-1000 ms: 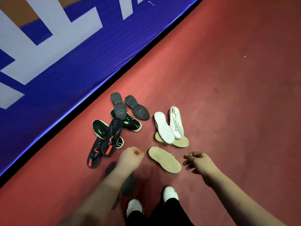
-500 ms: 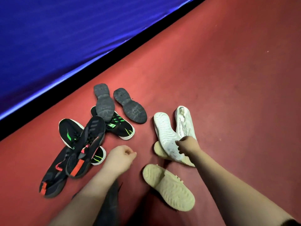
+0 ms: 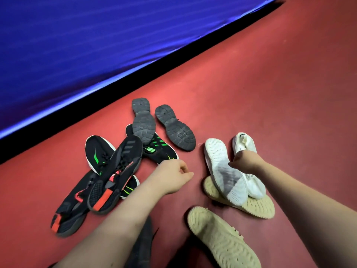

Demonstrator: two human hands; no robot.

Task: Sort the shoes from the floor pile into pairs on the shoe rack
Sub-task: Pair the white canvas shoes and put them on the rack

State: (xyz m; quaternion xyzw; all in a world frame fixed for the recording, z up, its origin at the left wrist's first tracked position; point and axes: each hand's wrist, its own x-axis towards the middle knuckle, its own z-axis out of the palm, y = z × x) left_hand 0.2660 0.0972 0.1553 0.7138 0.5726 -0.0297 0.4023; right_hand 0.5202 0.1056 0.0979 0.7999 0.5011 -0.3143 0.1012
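A pile of shoes lies on the red floor. On the right are two white shoes: one sole-up (image 3: 224, 171), one upright (image 3: 244, 144), both resting on a beige shoe (image 3: 258, 207). My right hand (image 3: 245, 161) sits between the white shoes with fingers curled down out of sight and thumb on the sole-up one, gripping it. A second beige shoe (image 3: 222, 238) lies sole-up nearer me. My left hand (image 3: 173, 176) hovers loosely curled and holds nothing, beside the black shoes with green marks (image 3: 96, 151) and red marks (image 3: 116, 176). No shoe rack is in view.
Two dark grey shoes (image 3: 144, 122) lie sole-up at the back of the pile. A dark shoe (image 3: 143, 244) is partly hidden under my left forearm. A blue padded barrier (image 3: 96, 45) with a black base runs along the left. Red floor stretches to the right.
The view has closed in on the pile. My right hand moved from beside the beige shoe onto the white shoes. My left hand stayed loosely curled near the black shoes.
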